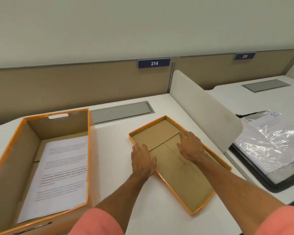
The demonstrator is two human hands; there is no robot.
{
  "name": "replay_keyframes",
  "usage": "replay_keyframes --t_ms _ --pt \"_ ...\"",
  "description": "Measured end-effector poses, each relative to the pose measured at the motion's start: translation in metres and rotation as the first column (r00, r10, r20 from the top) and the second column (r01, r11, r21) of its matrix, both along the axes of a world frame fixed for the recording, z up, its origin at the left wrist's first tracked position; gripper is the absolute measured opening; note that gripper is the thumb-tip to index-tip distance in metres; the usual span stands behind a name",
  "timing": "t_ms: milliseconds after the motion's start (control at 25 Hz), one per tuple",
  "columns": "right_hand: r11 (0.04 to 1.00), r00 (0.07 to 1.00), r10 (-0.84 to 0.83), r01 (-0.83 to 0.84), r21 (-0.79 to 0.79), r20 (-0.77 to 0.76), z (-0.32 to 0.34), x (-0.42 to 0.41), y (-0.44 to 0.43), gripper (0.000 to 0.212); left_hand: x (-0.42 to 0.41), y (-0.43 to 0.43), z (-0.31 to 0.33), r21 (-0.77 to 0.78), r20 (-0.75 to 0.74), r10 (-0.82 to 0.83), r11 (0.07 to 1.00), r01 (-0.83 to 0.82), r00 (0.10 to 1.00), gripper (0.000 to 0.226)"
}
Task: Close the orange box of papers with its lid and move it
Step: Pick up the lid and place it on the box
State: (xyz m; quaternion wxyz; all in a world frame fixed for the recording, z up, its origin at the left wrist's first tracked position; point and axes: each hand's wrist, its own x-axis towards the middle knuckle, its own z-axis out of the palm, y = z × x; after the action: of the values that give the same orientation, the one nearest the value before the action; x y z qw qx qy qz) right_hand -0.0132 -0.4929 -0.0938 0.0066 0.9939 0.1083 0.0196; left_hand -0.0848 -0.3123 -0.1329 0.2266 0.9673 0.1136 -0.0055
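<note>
At the left of the white desk [119, 167] stands the open orange cardboard box [8, 160], its brown inside bare but for a stack of printed white papers [61, 170] lying flat on the bottom. Just beside it to the right, the orange-rimmed shallow cardboard lid [185, 180] lies upside down on the desk, brown inner face up, set at an angle and apart from the box. The left hand [143, 160] hangs spread and unclenched over the lid's left rim, palm down, grasping nothing. The right hand [192, 145] is likewise spread flat over the lid's inner face, holding nothing; whether either hand touches the cardboard cannot be told. Beyond a white divider panel [204, 112], on the neighbouring desk, lies a plastic-wrapped bundle of documents [271, 143].
</note>
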Motion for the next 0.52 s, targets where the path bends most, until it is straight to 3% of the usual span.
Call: replay_keyframes --t_ms 200,400,520 --pt "0.995 0.992 -0.094 0.096 0.018 -0.080 -0.029 0.033 -0.031 0.037 0.014 -0.021 -0.029 -0.042 0.011 0.158 0.987 -0.158 0.987 0.078" --pt "0.986 0.983 -0.165 0.167 0.016 -0.078 -0.042 0.047 -0.034 0.051 0.020 -0.022 -0.030 -0.168 0.009 0.215 0.963 -0.211 0.977 0.073" --pt "0.982 0.981 -0.181 0.184 0.034 -0.069 -0.042 0.051 -0.037 0.049 0.017 -0.018 -0.028 -0.276 0.015 0.219 0.939 -0.206 0.976 0.074"
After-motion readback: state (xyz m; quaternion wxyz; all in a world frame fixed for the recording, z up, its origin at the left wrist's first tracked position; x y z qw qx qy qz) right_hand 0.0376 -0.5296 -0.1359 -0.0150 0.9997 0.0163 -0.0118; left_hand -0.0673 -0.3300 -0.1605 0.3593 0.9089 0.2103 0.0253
